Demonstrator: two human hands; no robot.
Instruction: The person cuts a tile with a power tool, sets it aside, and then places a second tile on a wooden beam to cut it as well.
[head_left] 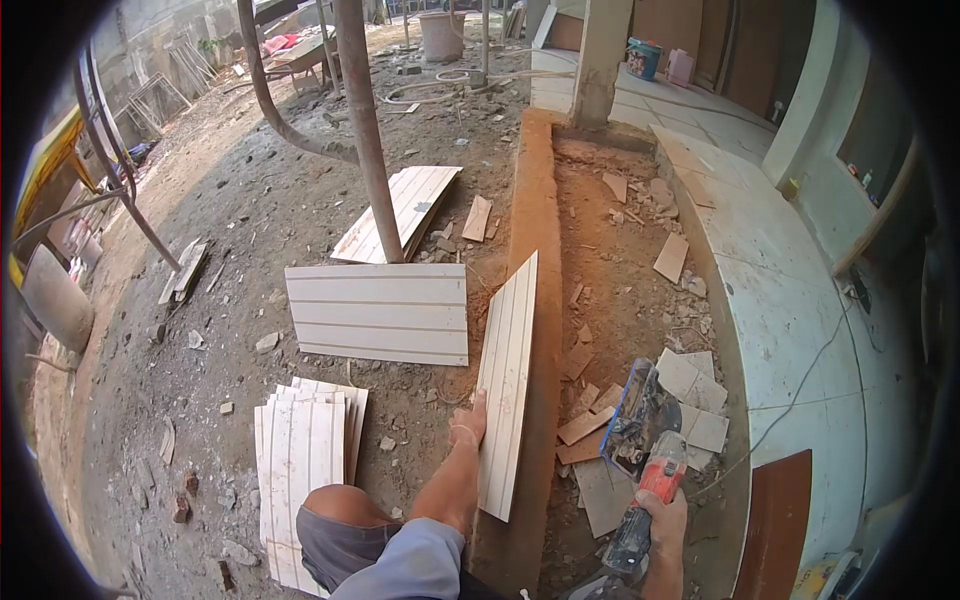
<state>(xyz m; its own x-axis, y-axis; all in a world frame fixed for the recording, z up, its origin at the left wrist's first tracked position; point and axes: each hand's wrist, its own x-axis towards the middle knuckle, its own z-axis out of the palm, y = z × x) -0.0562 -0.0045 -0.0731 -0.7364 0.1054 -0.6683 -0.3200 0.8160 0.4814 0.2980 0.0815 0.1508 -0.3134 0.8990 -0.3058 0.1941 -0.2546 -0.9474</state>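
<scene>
My left hand (468, 424) grips the left edge of a long striped tile (508, 375), which leans against a low orange-brown wall (538, 220). In my right hand (666, 525) is a red and black handheld tile cutter (660, 475); its dusty base has a blue edge. The cutter hangs over broken tile pieces (690, 395) in the trough on the right. Just left of the held tile, another striped tile (380, 315) is propped on the dirt. A stack of striped tiles (300, 460) lies beside my left knee.
A rusty pole (365, 130) stands ahead, with more striped tiles (400, 210) at its foot. Right of the trough runs a pale tiled ledge (790, 330) crossed by a thin cord. A brown board (778, 520) lies at lower right. A wheelbarrow (300, 60) stands far back.
</scene>
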